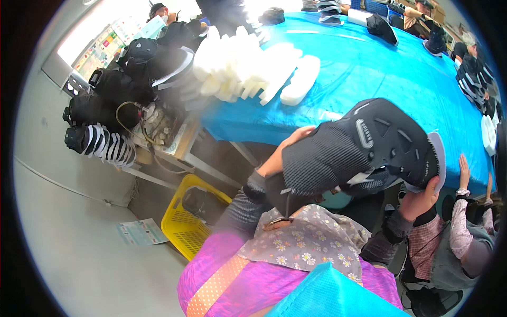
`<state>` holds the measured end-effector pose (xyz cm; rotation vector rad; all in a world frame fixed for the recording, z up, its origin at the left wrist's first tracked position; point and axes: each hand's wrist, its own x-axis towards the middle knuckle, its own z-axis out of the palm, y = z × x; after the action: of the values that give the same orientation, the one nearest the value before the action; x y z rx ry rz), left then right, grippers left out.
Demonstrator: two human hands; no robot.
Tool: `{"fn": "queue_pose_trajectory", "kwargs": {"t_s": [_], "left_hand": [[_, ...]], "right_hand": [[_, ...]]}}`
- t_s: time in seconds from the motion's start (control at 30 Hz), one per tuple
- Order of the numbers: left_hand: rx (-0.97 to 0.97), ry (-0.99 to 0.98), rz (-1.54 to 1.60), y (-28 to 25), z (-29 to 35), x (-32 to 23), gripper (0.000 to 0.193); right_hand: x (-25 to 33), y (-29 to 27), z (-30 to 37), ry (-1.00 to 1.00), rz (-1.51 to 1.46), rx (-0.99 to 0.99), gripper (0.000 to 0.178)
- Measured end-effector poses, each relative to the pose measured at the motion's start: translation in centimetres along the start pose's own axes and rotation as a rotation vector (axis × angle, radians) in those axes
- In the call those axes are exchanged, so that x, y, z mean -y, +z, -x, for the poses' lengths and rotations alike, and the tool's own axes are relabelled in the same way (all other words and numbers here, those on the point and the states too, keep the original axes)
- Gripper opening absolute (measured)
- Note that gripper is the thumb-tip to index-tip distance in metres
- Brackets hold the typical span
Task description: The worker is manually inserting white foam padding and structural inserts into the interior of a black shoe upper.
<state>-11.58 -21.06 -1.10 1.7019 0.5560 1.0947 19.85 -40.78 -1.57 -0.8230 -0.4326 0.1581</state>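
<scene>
Shoe upper (396,134), black, held between left hand (287,149), partly hidden, curled against its ribbed end, and right hand (421,202), half-closed on its white-edged end; white shoe soles (301,82) lie beyond the left.

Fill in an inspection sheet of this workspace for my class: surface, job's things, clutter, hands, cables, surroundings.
Surface: blue-covered table, bearing piled white foam pieces.
Job's things: black shoe upper, held up, white layer at one end.
Clutter: black stacks at left; yellow basket and printed sheet below.
Hands: left hand and right hand grip the upper's opposite ends.
Cables: yellowish tube or cable looping at left.
Surroundings: other people nearby; pale wall left.
</scene>
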Motion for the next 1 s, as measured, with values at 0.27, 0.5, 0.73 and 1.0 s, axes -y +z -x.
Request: {"fn": "queue_pose_trajectory", "kwargs": {"t_s": [0.27,0.5,0.73,1.0], "left_hand": [[0.388,0.028,-0.063,-1.3,0.3,-0.1,0.029],[0.425,-0.371,-0.279,-4.5,0.4,-1.2,0.031],[0.425,-0.313,0.212,-5.4,2.3,3.8,0.051],[0.567,-0.455,0.797,-2.1,4.0,2.4,0.056]], "right_hand": [[0.6,0.7,0.5,0.115,-0.033,0.061,0.042],[0.7,-2.3,0.0,0.205,0.15,0.123,0.035],[-0.4,-1.0,0.4,0.136,0.181,0.062,0.039],[1.3,0.4,0.2,-0.047,0.246,-0.044,0.043]]}}
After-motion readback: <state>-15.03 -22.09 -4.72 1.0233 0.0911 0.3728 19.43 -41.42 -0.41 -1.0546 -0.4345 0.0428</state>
